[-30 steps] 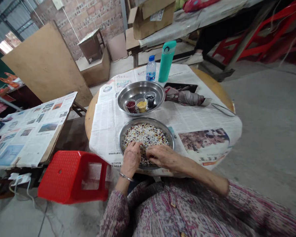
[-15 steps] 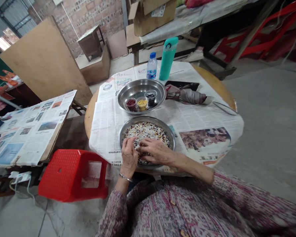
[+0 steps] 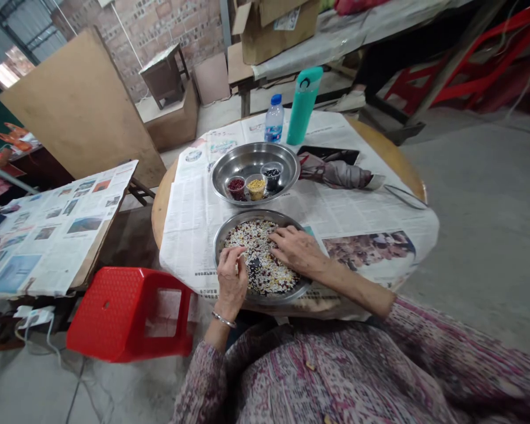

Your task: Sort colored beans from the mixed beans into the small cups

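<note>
A steel pan (image 3: 221, 235) of mixed white, red, dark and yellow beans (image 3: 262, 268) sits near the table's front edge. My left hand (image 3: 231, 278) rests on the pan's near left side, fingers curled in a pinch over the beans. My right hand (image 3: 297, 248) lies on the beans at the pan's right, fingers stretched toward the middle. Behind it a second steel pan (image 3: 287, 159) holds three small cups: red beans (image 3: 235, 186), yellow beans (image 3: 257, 186) and black beans (image 3: 271, 175).
Newspaper covers the round table (image 3: 388, 156). A teal flask (image 3: 304, 105) and a water bottle (image 3: 273, 119) stand at the back; a folded umbrella (image 3: 335, 174) lies to the right. A red plastic stool (image 3: 128, 315) and a newspaper-covered table (image 3: 48, 229) are on the left.
My right hand has moved from the pan's near edge up and to the right across the beans. My left hand has stayed nearly in place.
</note>
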Demonstrator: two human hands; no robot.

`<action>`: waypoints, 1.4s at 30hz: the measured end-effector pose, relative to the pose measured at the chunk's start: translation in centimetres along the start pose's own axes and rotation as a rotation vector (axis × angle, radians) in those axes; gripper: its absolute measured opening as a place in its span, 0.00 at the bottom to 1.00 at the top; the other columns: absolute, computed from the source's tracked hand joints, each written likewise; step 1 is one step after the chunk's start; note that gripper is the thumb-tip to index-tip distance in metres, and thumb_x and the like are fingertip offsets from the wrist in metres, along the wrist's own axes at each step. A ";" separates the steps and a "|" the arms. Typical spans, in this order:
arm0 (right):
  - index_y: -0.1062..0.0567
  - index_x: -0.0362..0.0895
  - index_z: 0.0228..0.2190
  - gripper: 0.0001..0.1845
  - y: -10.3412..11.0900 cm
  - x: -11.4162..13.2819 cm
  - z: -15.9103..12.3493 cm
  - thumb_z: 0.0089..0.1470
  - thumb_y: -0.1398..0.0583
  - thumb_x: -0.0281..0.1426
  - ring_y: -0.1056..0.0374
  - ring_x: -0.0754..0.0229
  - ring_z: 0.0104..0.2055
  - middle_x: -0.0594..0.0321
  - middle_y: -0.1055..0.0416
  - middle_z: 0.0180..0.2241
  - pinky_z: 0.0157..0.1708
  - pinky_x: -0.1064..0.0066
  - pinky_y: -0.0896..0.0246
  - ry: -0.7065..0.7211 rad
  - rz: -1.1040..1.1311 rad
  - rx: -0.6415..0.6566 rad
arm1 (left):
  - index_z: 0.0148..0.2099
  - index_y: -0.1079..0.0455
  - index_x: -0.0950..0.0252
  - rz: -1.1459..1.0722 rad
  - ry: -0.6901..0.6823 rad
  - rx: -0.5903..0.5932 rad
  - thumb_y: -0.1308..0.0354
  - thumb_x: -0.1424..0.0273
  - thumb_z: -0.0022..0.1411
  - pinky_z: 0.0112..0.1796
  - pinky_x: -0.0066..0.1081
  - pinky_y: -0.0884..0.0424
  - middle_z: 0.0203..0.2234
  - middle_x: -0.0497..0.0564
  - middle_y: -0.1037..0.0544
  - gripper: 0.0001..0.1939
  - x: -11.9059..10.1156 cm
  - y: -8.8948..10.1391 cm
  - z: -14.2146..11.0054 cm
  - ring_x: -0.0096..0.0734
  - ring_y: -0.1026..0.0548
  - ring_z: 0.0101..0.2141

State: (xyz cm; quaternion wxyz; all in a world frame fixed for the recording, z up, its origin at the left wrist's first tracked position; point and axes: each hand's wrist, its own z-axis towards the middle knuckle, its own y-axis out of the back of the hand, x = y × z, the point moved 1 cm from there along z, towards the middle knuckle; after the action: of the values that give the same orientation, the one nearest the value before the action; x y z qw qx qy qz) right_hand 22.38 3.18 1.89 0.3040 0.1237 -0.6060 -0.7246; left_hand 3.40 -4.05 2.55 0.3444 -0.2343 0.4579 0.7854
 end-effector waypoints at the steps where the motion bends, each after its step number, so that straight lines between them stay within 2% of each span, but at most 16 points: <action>1: 0.25 0.41 0.41 0.10 -0.2 0.0 -0.4 0.59 0.42 0.30 0.35 0.49 0.47 0.51 0.27 0.43 0.45 0.62 0.39 0.020 0.047 0.015 | 0.46 0.29 0.62 0.005 0.014 0.031 0.49 0.81 0.65 0.50 0.38 0.28 0.41 0.53 0.26 0.13 0.0 0.0 0.1 0.34 0.27 0.46; 4: 0.25 0.44 0.41 0.09 -0.7 0.7 -1.5 0.59 0.43 0.28 0.32 0.55 0.46 0.57 0.26 0.40 0.47 0.65 0.37 0.131 0.263 0.031 | 0.47 0.29 0.61 0.030 0.027 0.141 0.46 0.82 0.62 0.52 0.39 0.28 0.44 0.52 0.27 0.14 0.0 0.0 0.6 0.35 0.27 0.47; 7: 0.26 0.45 0.43 0.10 -0.4 1.4 -2.2 0.61 0.45 0.27 0.31 0.57 0.46 0.58 0.25 0.41 0.47 0.66 0.35 0.173 0.391 -0.046 | 0.48 0.30 0.62 0.086 -0.002 0.224 0.44 0.82 0.61 0.54 0.41 0.30 0.45 0.53 0.27 0.15 0.0 0.0 1.4 0.36 0.28 0.49; 11: 0.25 0.44 0.42 0.11 0.3 1.1 -2.7 0.62 0.46 0.27 0.30 0.54 0.45 0.56 0.25 0.40 0.47 0.62 0.33 0.098 0.347 -0.152 | 0.52 0.32 0.62 0.248 -0.007 0.328 0.38 0.76 0.60 0.55 0.44 0.32 0.50 0.55 0.29 0.18 -0.1 -0.6 3.4 0.41 0.31 0.52; 14: 0.24 0.44 0.41 0.12 0.4 0.5 -2.9 0.61 0.46 0.27 0.29 0.52 0.44 0.55 0.24 0.39 0.46 0.60 0.32 0.017 0.318 -0.205 | 0.57 0.35 0.60 0.395 0.051 0.406 0.32 0.65 0.56 0.53 0.51 0.33 0.56 0.59 0.33 0.28 -0.1 -2.0 5.0 0.51 0.36 0.55; 16: 0.23 0.44 0.40 0.13 0.2 0.2 -3.0 0.61 0.47 0.27 0.29 0.53 0.44 0.55 0.24 0.39 0.46 0.60 0.32 -0.033 0.343 -0.259 | 0.58 0.35 0.61 0.434 0.069 0.449 0.31 0.63 0.54 0.51 0.53 0.33 0.57 0.60 0.35 0.31 -0.2 -3.1 5.8 0.54 0.36 0.55; 20: 0.23 0.44 0.40 0.12 -0.3 0.1 -3.3 0.62 0.47 0.27 0.28 0.55 0.43 0.56 0.23 0.39 0.47 0.61 0.31 -0.071 0.410 -0.362 | 0.50 0.30 0.64 0.316 -0.014 0.536 0.42 0.77 0.60 0.50 0.41 0.30 0.45 0.56 0.29 0.15 -0.3 -4.7 6.3 0.41 0.30 0.48; 23: 0.24 0.45 0.41 0.13 -0.5 0.4 -3.4 0.62 0.47 0.27 0.28 0.56 0.43 0.56 0.24 0.39 0.47 0.61 0.31 -0.082 0.477 -0.441 | 0.43 0.28 0.64 0.244 -0.062 0.573 0.49 0.84 0.60 0.50 0.35 0.30 0.39 0.53 0.28 0.14 -0.7 -4.5 5.6 0.35 0.29 0.43; 28: 0.24 0.46 0.43 0.12 -0.7 0.5 -3.8 0.62 0.47 0.28 0.27 0.57 0.43 0.57 0.24 0.40 0.46 0.62 0.31 -0.149 0.563 -0.557 | 0.44 0.29 0.62 0.198 -0.098 0.613 0.47 0.78 0.65 0.48 0.34 0.29 0.38 0.50 0.27 0.09 -1.8 -2.4 3.3 0.32 0.28 0.41; 30: 0.24 0.46 0.43 0.13 -0.7 0.5 -3.9 0.63 0.47 0.29 0.27 0.57 0.43 0.57 0.23 0.41 0.47 0.61 0.31 -0.181 0.584 -0.564 | 0.47 0.30 0.61 0.184 -0.173 0.676 0.44 0.73 0.66 0.50 0.36 0.29 0.41 0.51 0.27 0.08 -2.4 -1.5 2.5 0.34 0.28 0.44; 33: 0.24 0.47 0.43 0.13 -0.8 0.4 -4.1 0.63 0.47 0.30 0.27 0.56 0.43 0.56 0.23 0.41 0.46 0.61 0.30 -0.204 0.602 -0.581 | 0.52 0.30 0.58 0.238 -0.332 0.774 0.38 0.69 0.62 0.55 0.41 0.32 0.50 0.52 0.28 0.15 -3.0 -1.0 1.9 0.40 0.32 0.52; 35: 0.24 0.47 0.44 0.13 -0.8 0.4 -4.2 0.63 0.47 0.30 0.27 0.56 0.44 0.56 0.23 0.41 0.47 0.61 0.30 -0.207 0.602 -0.581 | 0.54 0.31 0.57 0.299 -0.425 0.800 0.38 0.69 0.61 0.57 0.46 0.35 0.57 0.52 0.32 0.19 -3.3 -1.4 2.0 0.45 0.37 0.58; 37: 0.24 0.47 0.44 0.13 -0.8 0.3 -4.2 0.63 0.47 0.30 0.27 0.55 0.44 0.56 0.23 0.41 0.47 0.60 0.30 -0.211 0.600 -0.562 | 0.55 0.32 0.58 0.344 -0.482 0.813 0.40 0.70 0.62 0.58 0.49 0.37 0.59 0.54 0.34 0.18 -3.4 -2.3 2.4 0.48 0.39 0.60; 42: 0.23 0.47 0.42 0.13 -0.7 0.3 -4.1 0.63 0.47 0.31 0.27 0.56 0.43 0.56 0.23 0.40 0.46 0.61 0.30 -0.216 0.594 -0.560 | 0.51 0.31 0.64 0.455 -0.491 0.824 0.51 0.74 0.68 0.49 0.40 0.30 0.47 0.57 0.29 0.12 -2.9 -5.0 4.2 0.42 0.32 0.49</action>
State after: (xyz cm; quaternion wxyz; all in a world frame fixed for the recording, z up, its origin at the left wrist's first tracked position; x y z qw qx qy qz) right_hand 24.14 -0.25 0.30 0.4565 -0.2203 -0.4232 -0.7510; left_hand 8.83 0.42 3.73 0.3259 0.2165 0.6737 0.6269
